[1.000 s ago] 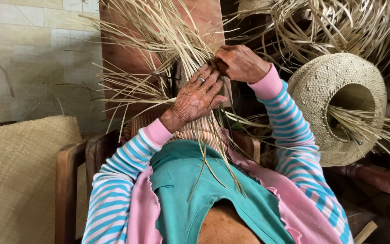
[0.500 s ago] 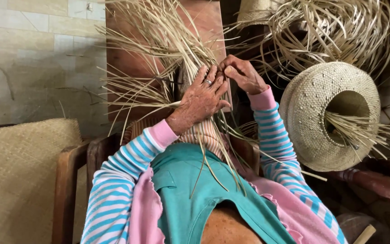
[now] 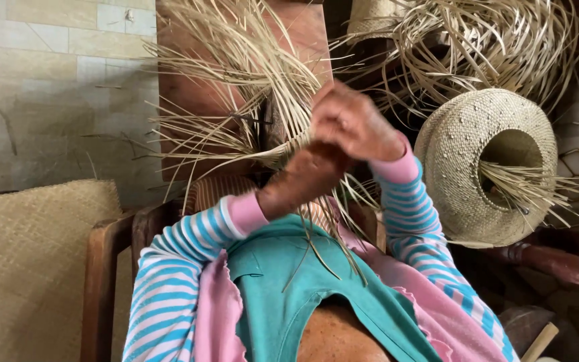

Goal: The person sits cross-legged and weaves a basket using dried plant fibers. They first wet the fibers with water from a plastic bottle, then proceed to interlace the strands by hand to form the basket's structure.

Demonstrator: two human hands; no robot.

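Observation:
A bundle of loose pale straw strands [image 3: 236, 100] fans out from a partly woven straw piece [image 3: 212, 191] resting in front of me. My left hand [image 3: 299, 181] is blurred and presses into the strands where they gather. My right hand [image 3: 356, 124] sits just above it with the back facing me and the fingers curled around strands. Both wrists wear blue-and-white striped sleeves with pink cuffs. The fingertips of both hands are hidden.
A finished woven straw hat [image 3: 464, 167] with strands poking from its opening lies at the right. More tangled straw [image 3: 497, 47] is piled behind it. A woven mat [image 3: 28, 268] covers the left, beside a wooden chair arm [image 3: 102, 281]. A reddish wooden board [image 3: 303, 40] stands behind the strands.
Both hands have moved together and risen toward the camera. The right hand has crossed over above the left, whose fingers were spread on the strands before.

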